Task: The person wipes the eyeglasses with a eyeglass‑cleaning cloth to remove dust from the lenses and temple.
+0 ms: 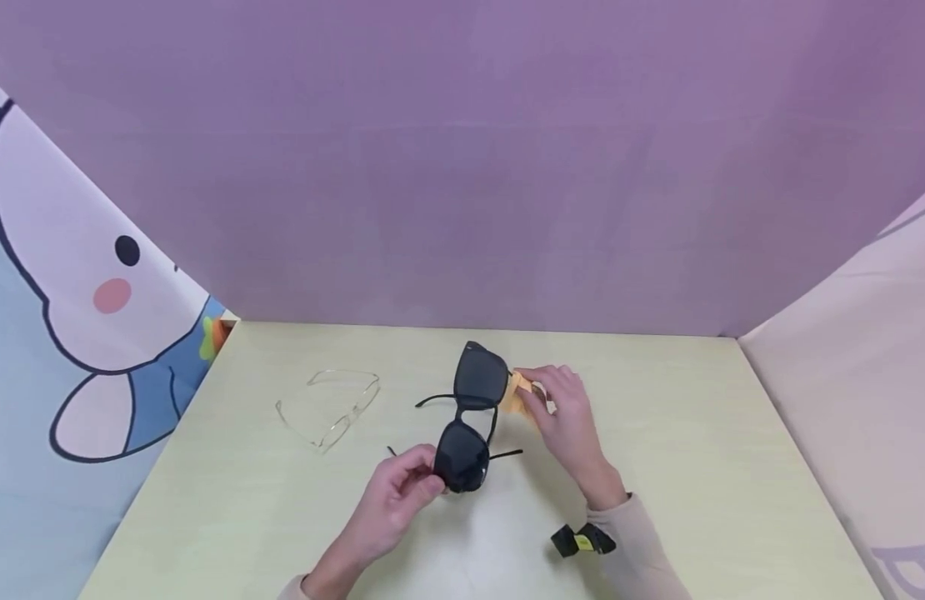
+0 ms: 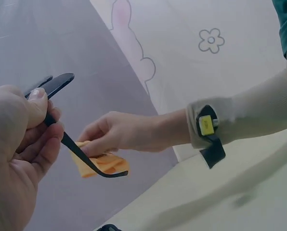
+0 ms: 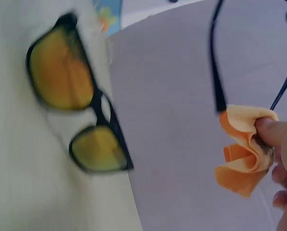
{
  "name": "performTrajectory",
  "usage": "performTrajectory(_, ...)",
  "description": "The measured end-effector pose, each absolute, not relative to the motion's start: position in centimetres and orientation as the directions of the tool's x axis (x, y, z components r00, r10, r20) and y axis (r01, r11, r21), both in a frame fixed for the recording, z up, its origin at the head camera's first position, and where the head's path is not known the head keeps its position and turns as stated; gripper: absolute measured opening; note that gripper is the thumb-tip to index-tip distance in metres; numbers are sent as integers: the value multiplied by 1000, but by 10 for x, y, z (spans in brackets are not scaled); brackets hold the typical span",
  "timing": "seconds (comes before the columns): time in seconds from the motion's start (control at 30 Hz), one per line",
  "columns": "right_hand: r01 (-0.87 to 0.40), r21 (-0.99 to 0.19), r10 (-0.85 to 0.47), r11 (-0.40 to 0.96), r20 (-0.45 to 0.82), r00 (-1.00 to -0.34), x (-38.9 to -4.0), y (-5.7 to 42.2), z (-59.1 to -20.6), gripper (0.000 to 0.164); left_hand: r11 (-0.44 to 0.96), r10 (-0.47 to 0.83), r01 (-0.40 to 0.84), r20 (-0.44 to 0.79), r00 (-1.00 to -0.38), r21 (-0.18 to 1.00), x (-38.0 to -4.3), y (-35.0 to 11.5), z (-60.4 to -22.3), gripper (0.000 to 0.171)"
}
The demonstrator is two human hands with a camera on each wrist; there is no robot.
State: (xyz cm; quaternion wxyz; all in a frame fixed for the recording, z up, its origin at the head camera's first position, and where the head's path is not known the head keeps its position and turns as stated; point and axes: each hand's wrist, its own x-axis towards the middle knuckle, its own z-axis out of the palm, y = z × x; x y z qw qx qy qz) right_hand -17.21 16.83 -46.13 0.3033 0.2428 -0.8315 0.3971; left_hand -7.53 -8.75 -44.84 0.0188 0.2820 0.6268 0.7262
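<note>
My left hand (image 1: pixel 402 492) pinches a pair of black sunglasses (image 1: pixel 462 458) at the near side of its frame. In the left wrist view, a black temple arm (image 2: pixel 76 151) runs from those fingers and overlaps an orange cloth (image 2: pixel 88 166). Thumb and fingers of my right hand (image 1: pixel 571 421) hold this crumpled cloth, bunched close to the far lens in the head view. A second pair of black sunglasses with orange-yellow lenses (image 3: pixel 64 72) shows blurred over the table in the right wrist view; in the head view the two pairs overlap.
Thin wire-framed eyeglasses (image 1: pixel 347 421) lie on the left of the pale table (image 1: pixel 207 517). A black strap with a yellow piece (image 1: pixel 582 542) sits at my right cuff. A purple backdrop (image 1: pixel 462 208) rises behind the table, with printed cloth panels at both sides.
</note>
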Motion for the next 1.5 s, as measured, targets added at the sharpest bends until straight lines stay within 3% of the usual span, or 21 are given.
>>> performTrajectory(0.27, -490, -825, -158, 280, 464, -872, -168, 169, -450, 22, -187, 407, 324, 374, -834, 927, -74, -86, -449, 4)
performTrajectory(0.37, -463, -856, -205, 232, 422, -883, -168, 169, -442, 22, -181, 418, 322, 369, -830, 929, -75, -86, -450, 5)
performTrajectory(0.53, -521, -827, -240, 211, 473, -848, -168, 167, -428, 26, -204, 433, 309, 369, -823, 929, -76, -86, -454, 7)
performTrajectory(0.7, -621, -765, -168, 173, 598, -784, -167, 159, -415, 34, -272, 438, 343, 433, -788, 899, -77, -79, -458, 11)
performTrajectory(0.9, -813, -500, -25, 298, 847, -531, -169, 143, -411, 17, -330, 429, 342, 463, -776, 880, -76, -70, -460, 9)
performTrajectory(0.97, -830, -426, 11, 361, 892, -453, -170, 139, -413, 24, -339, 416, 346, 469, -779, 875, -76, -67, -461, 9)
performTrajectory(1.07, -825, -381, 35, 417, 914, -405, -172, 137, -416, 28, -333, 401, 340, 458, -793, 880, -76, -66, -460, 8)
performTrajectory(1.17, -826, -386, 17, 411, 909, -416, -173, 138, -419, 26, -298, 388, 304, 405, -828, 905, -74, -67, -459, 6)
performTrajectory(1.33, -800, -465, -23, 379, 860, -510, -173, 144, -428, 13, -278, 358, 334, 420, -834, 901, -76, -72, -461, 5)
performTrajectory(1.5, -749, -533, -37, 394, 805, -593, -175, 152, -442, 35, -281, 327, 413, 491, -808, 866, -79, -76, -459, 5)
